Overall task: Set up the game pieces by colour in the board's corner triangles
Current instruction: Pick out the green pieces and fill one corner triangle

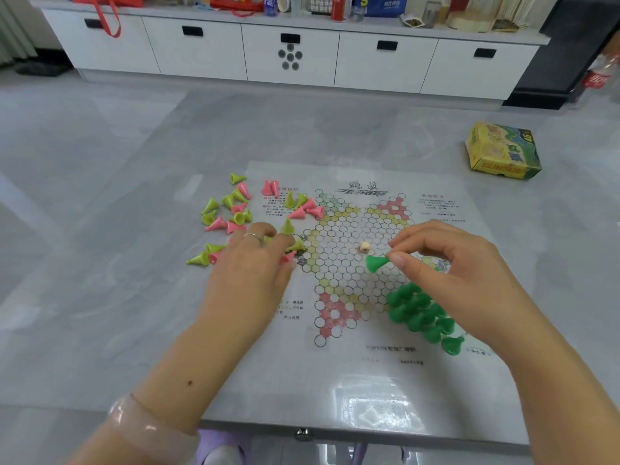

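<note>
Dark green piece (376, 262) is being pinched by the right hand (446, 263) above the board (436, 380) near its right-edge triangle — likely seating next beside the green cluster (421, 312) — while the left hand (250, 273) is resting curled on the loose pieces (231, 213), its grip unclear.

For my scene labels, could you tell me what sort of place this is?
Probably a living room at home: a low white drawer cabinet cluttered with bottles and bags, a glossy grey table, and a game board.

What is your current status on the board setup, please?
Right hand pinches one dark green piece above the board. Left hand on the loose pink and lime pieces. Dark green cluster set. Small die mid-board.
</note>
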`<action>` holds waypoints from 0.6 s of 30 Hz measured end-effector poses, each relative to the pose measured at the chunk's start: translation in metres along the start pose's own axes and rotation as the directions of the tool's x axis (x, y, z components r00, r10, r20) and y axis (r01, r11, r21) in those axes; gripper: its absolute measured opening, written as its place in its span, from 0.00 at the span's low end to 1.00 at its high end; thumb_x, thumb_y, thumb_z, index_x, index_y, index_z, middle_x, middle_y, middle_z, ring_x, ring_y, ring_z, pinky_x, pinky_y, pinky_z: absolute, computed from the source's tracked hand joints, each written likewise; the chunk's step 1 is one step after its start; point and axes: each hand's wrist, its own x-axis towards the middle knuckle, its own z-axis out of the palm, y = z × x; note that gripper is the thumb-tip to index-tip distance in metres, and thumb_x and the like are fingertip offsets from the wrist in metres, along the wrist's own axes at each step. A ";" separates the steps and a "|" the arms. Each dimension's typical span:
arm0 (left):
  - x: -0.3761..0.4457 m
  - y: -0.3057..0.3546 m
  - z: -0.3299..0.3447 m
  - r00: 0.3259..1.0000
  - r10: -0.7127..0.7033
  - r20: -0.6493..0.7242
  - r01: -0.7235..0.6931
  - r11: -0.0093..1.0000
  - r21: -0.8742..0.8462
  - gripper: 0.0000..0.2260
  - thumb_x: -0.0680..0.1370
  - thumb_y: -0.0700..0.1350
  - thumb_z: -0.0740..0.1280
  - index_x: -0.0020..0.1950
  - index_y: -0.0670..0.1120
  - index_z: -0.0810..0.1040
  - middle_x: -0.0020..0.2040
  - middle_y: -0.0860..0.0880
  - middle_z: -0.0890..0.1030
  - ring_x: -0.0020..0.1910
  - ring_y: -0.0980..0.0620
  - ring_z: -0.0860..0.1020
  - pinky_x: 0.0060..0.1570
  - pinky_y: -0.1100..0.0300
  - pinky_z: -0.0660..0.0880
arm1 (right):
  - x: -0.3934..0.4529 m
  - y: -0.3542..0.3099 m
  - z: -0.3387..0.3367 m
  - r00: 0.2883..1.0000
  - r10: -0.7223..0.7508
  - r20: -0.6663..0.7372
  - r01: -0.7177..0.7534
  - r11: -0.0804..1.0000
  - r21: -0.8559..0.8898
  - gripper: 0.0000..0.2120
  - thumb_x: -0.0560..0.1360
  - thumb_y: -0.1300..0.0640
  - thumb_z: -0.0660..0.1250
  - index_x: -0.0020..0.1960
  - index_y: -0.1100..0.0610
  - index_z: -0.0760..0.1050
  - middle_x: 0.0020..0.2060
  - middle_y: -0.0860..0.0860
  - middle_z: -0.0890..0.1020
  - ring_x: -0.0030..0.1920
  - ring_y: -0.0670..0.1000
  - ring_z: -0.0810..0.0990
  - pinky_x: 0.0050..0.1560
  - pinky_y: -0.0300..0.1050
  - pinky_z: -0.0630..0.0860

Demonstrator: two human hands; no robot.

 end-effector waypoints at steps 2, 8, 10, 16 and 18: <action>0.001 -0.007 0.004 1.000 -0.004 0.028 0.001 0.997 0.083 0.15 0.77 0.46 0.63 0.64 0.47 0.75 0.63 0.45 0.73 0.62 0.44 0.69 0.55 0.53 0.68 | -0.001 0.002 -0.003 1.000 0.007 -0.008 -0.007 1.000 -0.019 0.04 0.71 0.54 0.68 0.38 0.46 0.79 0.41 0.36 0.80 0.49 0.34 0.75 0.51 0.23 0.68; 0.004 -0.010 0.011 1.000 0.008 0.018 -0.009 0.998 0.057 0.11 0.78 0.44 0.62 0.59 0.46 0.77 0.54 0.46 0.77 0.54 0.44 0.74 0.43 0.51 0.73 | -0.001 0.004 -0.006 0.999 0.018 -0.035 -0.019 0.999 -0.034 0.04 0.71 0.56 0.68 0.39 0.48 0.79 0.41 0.38 0.80 0.49 0.35 0.75 0.49 0.21 0.67; 0.006 -0.011 0.013 0.999 0.046 0.013 -0.047 0.998 0.031 0.08 0.77 0.41 0.63 0.54 0.43 0.79 0.49 0.44 0.78 0.49 0.41 0.76 0.40 0.48 0.75 | 0.000 0.005 -0.006 0.999 0.023 -0.036 -0.024 0.999 -0.046 0.04 0.72 0.55 0.68 0.39 0.48 0.79 0.42 0.38 0.80 0.49 0.35 0.75 0.50 0.23 0.68; 0.006 -0.012 0.011 0.996 0.085 -0.005 -0.085 0.995 -0.045 0.04 0.75 0.39 0.65 0.47 0.41 0.79 0.42 0.44 0.77 0.44 0.42 0.76 0.39 0.52 0.71 | 0.001 0.011 -0.011 0.999 0.045 -0.015 -0.047 0.984 -0.172 0.04 0.72 0.55 0.67 0.40 0.50 0.79 0.44 0.39 0.78 0.49 0.35 0.74 0.50 0.24 0.66; 0.006 -0.012 0.007 0.998 0.062 -0.029 -0.065 0.990 -0.121 0.04 0.75 0.40 0.65 0.47 0.42 0.79 0.42 0.47 0.76 0.43 0.46 0.74 0.39 0.58 0.66 | 0.000 0.010 -0.008 0.999 0.043 0.032 -0.035 0.976 -0.216 0.05 0.72 0.54 0.67 0.38 0.48 0.77 0.45 0.38 0.77 0.50 0.35 0.73 0.50 0.23 0.64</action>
